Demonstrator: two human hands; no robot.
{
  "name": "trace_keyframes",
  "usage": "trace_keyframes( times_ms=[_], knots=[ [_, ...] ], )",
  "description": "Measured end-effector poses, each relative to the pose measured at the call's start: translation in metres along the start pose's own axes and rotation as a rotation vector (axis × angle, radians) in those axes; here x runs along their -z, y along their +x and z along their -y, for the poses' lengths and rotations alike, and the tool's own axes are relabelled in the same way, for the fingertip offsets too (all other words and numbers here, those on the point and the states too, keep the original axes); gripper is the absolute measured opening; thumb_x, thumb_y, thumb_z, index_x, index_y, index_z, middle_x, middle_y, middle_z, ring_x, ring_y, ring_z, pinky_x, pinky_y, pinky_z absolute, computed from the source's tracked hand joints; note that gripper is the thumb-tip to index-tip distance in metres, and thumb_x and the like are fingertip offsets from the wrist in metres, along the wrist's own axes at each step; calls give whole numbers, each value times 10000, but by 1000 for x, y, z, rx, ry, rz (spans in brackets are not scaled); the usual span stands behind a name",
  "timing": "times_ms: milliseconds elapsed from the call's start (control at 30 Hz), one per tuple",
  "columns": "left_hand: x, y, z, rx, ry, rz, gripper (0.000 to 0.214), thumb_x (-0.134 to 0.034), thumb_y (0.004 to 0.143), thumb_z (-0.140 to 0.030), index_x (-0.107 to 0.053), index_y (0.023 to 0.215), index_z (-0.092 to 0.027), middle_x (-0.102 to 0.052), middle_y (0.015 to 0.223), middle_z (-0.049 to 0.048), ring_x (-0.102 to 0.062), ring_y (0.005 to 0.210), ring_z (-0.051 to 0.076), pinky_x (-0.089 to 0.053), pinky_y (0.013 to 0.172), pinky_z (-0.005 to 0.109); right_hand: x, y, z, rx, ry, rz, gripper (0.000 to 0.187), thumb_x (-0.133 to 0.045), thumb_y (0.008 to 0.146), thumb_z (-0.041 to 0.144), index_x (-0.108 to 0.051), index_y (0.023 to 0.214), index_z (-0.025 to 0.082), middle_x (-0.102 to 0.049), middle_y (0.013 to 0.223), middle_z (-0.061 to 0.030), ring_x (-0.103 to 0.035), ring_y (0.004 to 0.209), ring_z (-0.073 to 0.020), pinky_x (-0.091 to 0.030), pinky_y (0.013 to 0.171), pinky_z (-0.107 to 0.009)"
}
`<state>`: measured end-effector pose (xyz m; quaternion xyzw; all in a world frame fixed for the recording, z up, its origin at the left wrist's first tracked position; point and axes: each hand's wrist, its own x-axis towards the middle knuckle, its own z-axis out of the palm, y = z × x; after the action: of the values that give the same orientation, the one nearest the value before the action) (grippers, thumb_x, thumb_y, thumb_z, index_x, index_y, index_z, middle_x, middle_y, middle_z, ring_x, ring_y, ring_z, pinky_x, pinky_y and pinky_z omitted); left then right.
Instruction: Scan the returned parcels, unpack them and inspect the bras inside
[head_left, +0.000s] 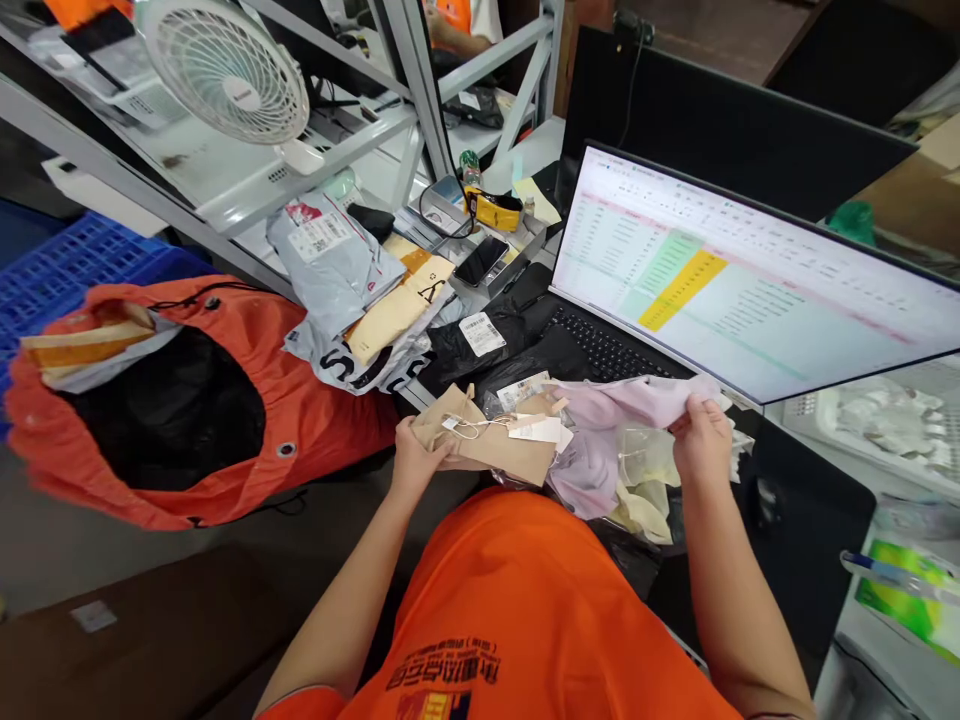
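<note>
My left hand [420, 458] is closed on a brown paper envelope [491, 443] with white hang tags [534, 429] and string lying on it. My right hand [701, 440] pinches the edge of a pale pink garment [607, 430] that drapes down between both hands, over a clear plastic bag [637, 470] with pale yellow fabric in it. Both hands are in front of my orange shirt, just before the laptop's keyboard [600, 345].
An open laptop screen [750, 290] shows a spreadsheet. Grey and black mailer bags [337, 270] pile to the left, beside an orange sack [187, 400] with a black lining. A phone [481, 260], a white fan [225, 70] and metal shelving stand behind. A blue crate [67, 270] is far left.
</note>
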<state>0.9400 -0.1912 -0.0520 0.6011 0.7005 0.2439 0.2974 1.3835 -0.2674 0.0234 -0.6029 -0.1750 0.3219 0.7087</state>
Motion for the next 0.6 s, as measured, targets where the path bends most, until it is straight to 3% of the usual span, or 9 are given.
trace_keyframes(
  times_ms=[67,133,333,467,600],
  knots=[
    [-5,-2,-1,-64,8,-8,895,-812,638,-431,-383,1370,-146,-455,1375,182,-454,1343,360,-401,1119,537,3,-2,13,25,70,-49,415,-826,704,453,-503,709,194,-507,550,89,-463,463,-66,-431,467,-186],
    [-9,-3,-2,-104,17,3,891,-791,678,-443,-374,1407,-145,-436,1396,189,-406,1384,373,-378,1144,549,4,-5,22,22,132,-76,377,-834,702,402,-526,722,185,-540,576,76,-509,497,-73,-474,491,-189],
    [-13,-4,-5,-103,131,33,851,-727,748,-498,-403,1439,-122,-336,1494,237,-305,1452,409,-335,1168,577,-3,-16,38,-34,269,-141,156,-748,776,232,-645,853,144,-687,776,9,-658,731,-100,-577,731,-225],
    [-20,-8,-15,-169,247,53,826,-709,773,-520,-426,1445,-130,-276,1558,250,-289,1463,432,-315,1171,588,-15,-27,55,2,297,-105,182,-732,794,237,-676,941,148,-724,865,-9,-687,875,-131,-563,905,-286],
    [-33,-10,-25,-319,323,146,786,-687,800,-497,-437,1445,-123,-359,1538,236,-339,1446,404,-308,1185,548,-28,-42,75,62,278,-51,207,-758,789,290,-691,933,157,-734,840,-25,-694,786,-143,-588,784,-292]
  ],
)
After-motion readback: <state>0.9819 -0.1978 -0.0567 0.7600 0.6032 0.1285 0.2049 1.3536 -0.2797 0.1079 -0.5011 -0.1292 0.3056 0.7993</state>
